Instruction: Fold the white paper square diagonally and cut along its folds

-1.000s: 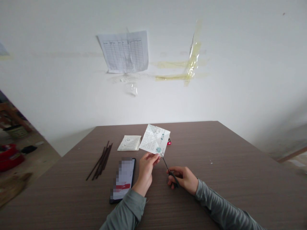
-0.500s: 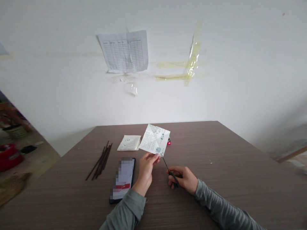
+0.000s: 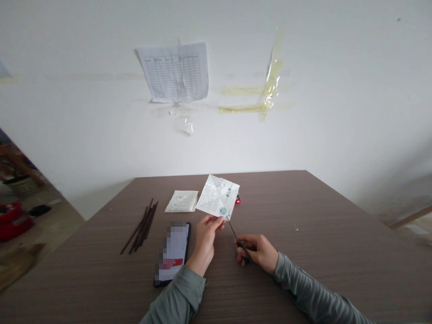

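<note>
Paper square (image 3: 216, 197), creased, pinched by left hand (image 3: 205, 240); right hand (image 3: 260, 253) grips apparently metal scissors (image 3: 241, 246).

Free tabletop (image 3: 337, 243) at right, phone (image 3: 173, 254) and sticks (image 3: 146, 227) obstructing left, printed paper (image 3: 218, 197) and scissors (image 3: 240, 245) blocking middle

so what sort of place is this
Probably a plain indoor room, perhaps a simple workroom, though I can't say for sure. A brown table stands by a white wall, which has a printed sheet and yellowish tape stuck on it.
</note>
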### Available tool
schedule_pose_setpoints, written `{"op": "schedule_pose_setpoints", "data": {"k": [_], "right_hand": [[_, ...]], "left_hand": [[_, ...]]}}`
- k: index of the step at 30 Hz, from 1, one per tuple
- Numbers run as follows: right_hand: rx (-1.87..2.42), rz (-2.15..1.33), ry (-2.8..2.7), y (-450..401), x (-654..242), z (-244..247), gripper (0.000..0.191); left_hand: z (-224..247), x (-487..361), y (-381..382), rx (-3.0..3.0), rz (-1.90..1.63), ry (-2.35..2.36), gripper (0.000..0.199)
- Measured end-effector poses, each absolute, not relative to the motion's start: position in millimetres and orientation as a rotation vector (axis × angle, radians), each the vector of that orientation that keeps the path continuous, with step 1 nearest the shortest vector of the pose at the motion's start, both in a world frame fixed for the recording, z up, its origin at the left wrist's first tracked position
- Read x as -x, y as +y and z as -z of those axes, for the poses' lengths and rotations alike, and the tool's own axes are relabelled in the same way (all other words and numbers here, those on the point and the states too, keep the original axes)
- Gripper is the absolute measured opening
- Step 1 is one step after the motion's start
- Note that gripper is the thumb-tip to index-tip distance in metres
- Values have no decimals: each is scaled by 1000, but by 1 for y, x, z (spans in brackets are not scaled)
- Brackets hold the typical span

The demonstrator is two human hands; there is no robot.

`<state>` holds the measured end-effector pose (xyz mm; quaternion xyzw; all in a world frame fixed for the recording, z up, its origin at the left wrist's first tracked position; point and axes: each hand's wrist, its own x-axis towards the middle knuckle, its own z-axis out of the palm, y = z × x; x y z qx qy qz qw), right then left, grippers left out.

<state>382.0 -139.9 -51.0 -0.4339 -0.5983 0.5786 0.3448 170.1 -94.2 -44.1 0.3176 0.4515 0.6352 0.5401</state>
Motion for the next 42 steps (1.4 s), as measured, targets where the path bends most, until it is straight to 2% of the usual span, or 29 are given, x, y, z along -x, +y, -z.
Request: {"op": "schedule_pose_setpoints", "data": {"k": [30, 42], "right_hand": [[1099, -1464, -1525, -137, -382, 51, 68], [1099, -1493, -1517, -136, -381, 50, 67]], "left_hand": [[31, -171, -100, -742, -1422, 1099, 25], [30, -171, -102, -773, -1418, 1114, 30]]}}
